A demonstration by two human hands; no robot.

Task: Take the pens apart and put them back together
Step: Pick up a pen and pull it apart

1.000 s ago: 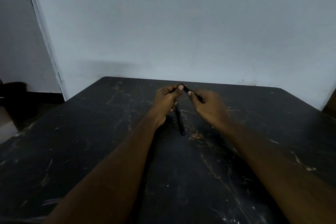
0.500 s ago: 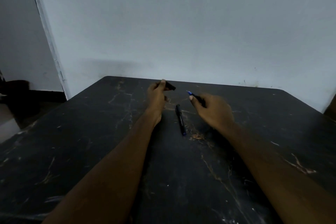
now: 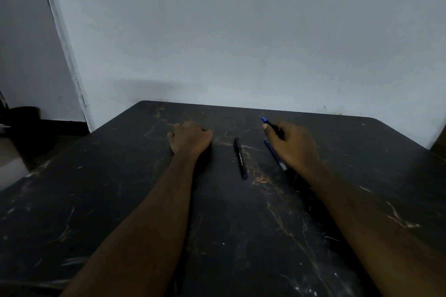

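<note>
Your right hand (image 3: 293, 147) grips a pen (image 3: 271, 126). Your left hand (image 3: 190, 138) lies curled on the surface (image 3: 217, 224), contents hidden

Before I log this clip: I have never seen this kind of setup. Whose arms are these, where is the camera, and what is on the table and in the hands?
There is no machine here. These are a person's two bare arms, filmed by one wide-angle camera worn on their head, looking forward and down, so there is only this one view. The left hand rests on the dark table with its fingers curled under; whether it holds anything is hidden. The right hand grips an uncapped pen whose blue tip points away from the person. A black capped pen lies on the table between the hands. A bluish pen lies beside the right hand, partly hidden by it.
</note>
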